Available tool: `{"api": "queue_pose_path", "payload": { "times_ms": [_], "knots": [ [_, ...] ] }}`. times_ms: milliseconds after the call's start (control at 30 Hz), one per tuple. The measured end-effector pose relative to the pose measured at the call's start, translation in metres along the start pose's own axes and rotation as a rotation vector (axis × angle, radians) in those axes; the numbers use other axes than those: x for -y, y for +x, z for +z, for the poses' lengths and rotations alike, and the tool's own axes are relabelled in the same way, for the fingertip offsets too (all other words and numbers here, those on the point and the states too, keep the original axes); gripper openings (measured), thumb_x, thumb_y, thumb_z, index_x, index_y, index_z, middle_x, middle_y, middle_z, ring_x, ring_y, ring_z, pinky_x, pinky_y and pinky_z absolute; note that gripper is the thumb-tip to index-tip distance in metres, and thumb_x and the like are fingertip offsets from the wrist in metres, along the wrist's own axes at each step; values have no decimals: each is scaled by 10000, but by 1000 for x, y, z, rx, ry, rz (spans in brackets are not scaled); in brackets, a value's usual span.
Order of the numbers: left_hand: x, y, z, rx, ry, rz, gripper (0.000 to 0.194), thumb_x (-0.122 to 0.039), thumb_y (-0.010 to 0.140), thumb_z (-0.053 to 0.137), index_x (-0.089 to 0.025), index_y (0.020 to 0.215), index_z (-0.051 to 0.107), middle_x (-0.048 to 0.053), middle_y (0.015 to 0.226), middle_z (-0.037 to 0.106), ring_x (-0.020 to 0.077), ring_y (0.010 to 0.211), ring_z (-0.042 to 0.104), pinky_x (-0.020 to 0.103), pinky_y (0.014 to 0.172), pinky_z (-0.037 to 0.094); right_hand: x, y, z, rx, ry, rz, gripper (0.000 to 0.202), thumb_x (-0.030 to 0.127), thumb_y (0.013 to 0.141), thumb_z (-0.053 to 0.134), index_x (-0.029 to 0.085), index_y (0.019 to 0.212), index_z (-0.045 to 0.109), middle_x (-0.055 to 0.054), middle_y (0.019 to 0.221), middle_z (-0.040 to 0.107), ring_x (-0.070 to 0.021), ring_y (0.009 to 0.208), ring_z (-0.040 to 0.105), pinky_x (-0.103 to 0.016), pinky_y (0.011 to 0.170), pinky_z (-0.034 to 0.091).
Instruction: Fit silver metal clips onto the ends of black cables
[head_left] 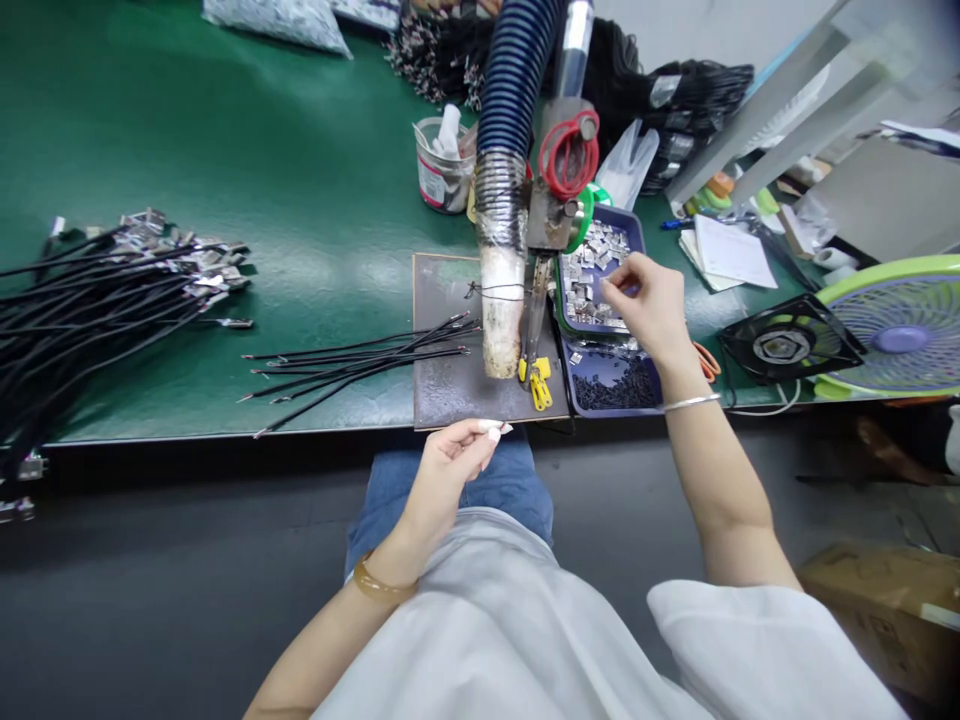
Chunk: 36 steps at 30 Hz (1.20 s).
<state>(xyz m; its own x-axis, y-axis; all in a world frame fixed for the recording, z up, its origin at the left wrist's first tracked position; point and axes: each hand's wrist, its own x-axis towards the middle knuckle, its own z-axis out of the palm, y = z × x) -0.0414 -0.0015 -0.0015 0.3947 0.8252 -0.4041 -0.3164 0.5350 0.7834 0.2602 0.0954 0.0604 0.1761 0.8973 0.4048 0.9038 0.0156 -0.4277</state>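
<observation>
Low at the front edge of the work board [454, 395], my left hand [454, 460] is closed in a pinch. White coverings show at its fingertips, and what it pinches is too small to name. My right hand [651, 305] hovers at the right side of a blue tray [636, 228] of small metal connector shells [600, 245]; its thumb and fingers are pinched together, any part between them unclear. Just below is a second tray [576, 400] with small black pieces [616, 388]. Several black cables [367, 360] lie left of my left hand, their ends partly on the board.
A ribbed hose [517, 100] with a white nozzle [501, 320] hangs over the board, beside a metal stand and yellow clips [540, 385]. Bundled cables [112, 285] with metal ends lie left. A tub [444, 180] stands behind; fans [900, 335] stand right.
</observation>
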Motion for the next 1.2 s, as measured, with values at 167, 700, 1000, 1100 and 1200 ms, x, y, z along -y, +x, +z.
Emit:
{"api": "queue_pose_path", "payload": {
  "times_ms": [167,700,1000,1100,1200],
  "knots": [
    [-7,6,5,36,5,50,312,-431,710,839,-147,797,746,-54,503,403,52,484,264,210,450,122,37,-46,-25,96,540,77,266,306,784,807,215,711,568,-45,861,706,-160,717,705,-290,636,584],
    [-2,16,28,156,269,267,246,-323,853,652,-160,713,531,-38,658,408,84,611,347,221,567,294,73,-122,2,522,777,-21,165,156,849,733,202,743,616,-5,843,688,-99,762,664,-186,644,567],
    [5,15,26,109,300,274,373,-410,874,668,-167,678,462,-43,664,332,77,598,269,224,525,221,84,-137,12,253,555,-140,157,110,865,698,209,792,600,-6,898,712,-103,787,675,-198,641,552],
    [6,16,29,82,263,287,389,-443,862,691,-160,682,494,-41,661,362,79,605,293,218,539,259,90,-149,19,25,312,-302,179,64,860,688,215,842,592,-20,947,749,-97,783,695,-189,636,538],
    [8,17,30,100,263,300,347,-405,888,667,-157,708,506,-45,664,374,73,594,292,208,531,258,93,-159,28,-90,172,-423,214,33,848,692,214,876,582,-18,931,779,-96,793,736,-178,698,565]
  ]
}}
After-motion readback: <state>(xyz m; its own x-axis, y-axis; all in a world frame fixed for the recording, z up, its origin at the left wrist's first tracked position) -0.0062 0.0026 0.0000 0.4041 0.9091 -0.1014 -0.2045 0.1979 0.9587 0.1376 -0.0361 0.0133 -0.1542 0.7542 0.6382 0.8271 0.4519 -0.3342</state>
